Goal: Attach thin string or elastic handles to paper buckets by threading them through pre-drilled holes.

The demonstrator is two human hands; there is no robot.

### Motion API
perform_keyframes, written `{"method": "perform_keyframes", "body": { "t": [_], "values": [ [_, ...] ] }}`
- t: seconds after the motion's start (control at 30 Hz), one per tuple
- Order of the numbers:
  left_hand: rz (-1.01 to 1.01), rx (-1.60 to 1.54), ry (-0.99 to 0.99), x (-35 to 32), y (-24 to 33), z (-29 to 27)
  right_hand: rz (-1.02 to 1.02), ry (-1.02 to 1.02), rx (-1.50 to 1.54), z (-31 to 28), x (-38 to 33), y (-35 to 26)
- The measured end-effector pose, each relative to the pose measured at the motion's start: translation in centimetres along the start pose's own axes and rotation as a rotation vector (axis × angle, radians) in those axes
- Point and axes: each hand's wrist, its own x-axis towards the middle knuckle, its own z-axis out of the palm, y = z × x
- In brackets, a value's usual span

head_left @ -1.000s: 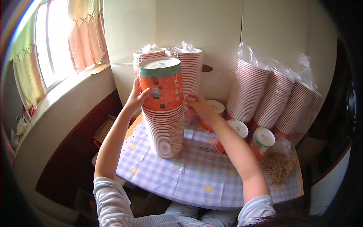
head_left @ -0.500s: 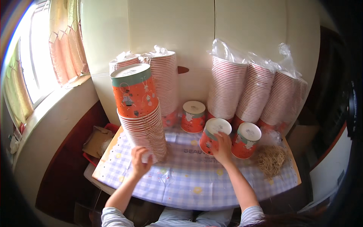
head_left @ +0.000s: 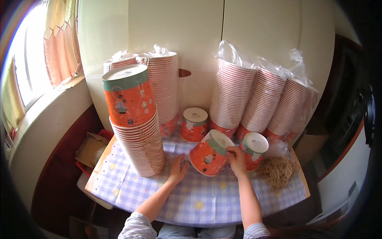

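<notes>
My right hand (head_left: pixel 238 162) grips the base end of an orange paper tub (head_left: pixel 207 154), upside down and tilted, its open rim toward the lower left. My left hand (head_left: pixel 177 170) is open beside it, between the tub and a tall stack of nested tubs (head_left: pixel 137 147). Brown twine runs down that stack's side, and one more orange tub (head_left: pixel 129 97) with a green band sits bottom-up on top. Two other upside-down tubs stand close by: a rear tub (head_left: pixel 194 126) behind the tilted one, and a right-hand tub (head_left: pixel 254 148) beside my right hand.
Plastic-wrapped stacks of tubs (head_left: pixel 232 93) line the table's back right, with more wrapped stacks (head_left: pixel 163 85) at the back left. A heap of twine (head_left: pixel 277 171) lies at the right. Beneath the checked tablecloth (head_left: pixel 195 199), left of the table, is a red bin (head_left: pixel 105 135).
My right hand has tilted the tub and drawn it nearer and to the left. My left hand has moved right, away from the tall stack, toward the tub. The view has shifted slightly.
</notes>
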Motion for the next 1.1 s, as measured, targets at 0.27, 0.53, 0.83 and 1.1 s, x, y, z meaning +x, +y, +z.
{"method": "perform_keyframes", "body": {
  "t": [0.27,0.53,0.83,1.1],
  "values": [
    [-0.262,-0.004,-0.13,-0.7,2.6,-0.9,0.602,-0.053,0.656,-0.4,-1.4,1.8],
    [-0.233,0.062,0.031,-1.6,0.5,-0.3,0.17,-0.207,0.683,2.0,-5.0,3.7],
    [-0.29,-0.078,-0.053,-0.8,-1.8,-0.3,-0.278,-0.159,-0.132,3.7,-6.3,1.6],
    [-0.314,0.021,-0.153,-0.7,-2.3,-0.1,-0.361,-0.038,-0.304,4.7,-7.4,1.8]
  ]
}}
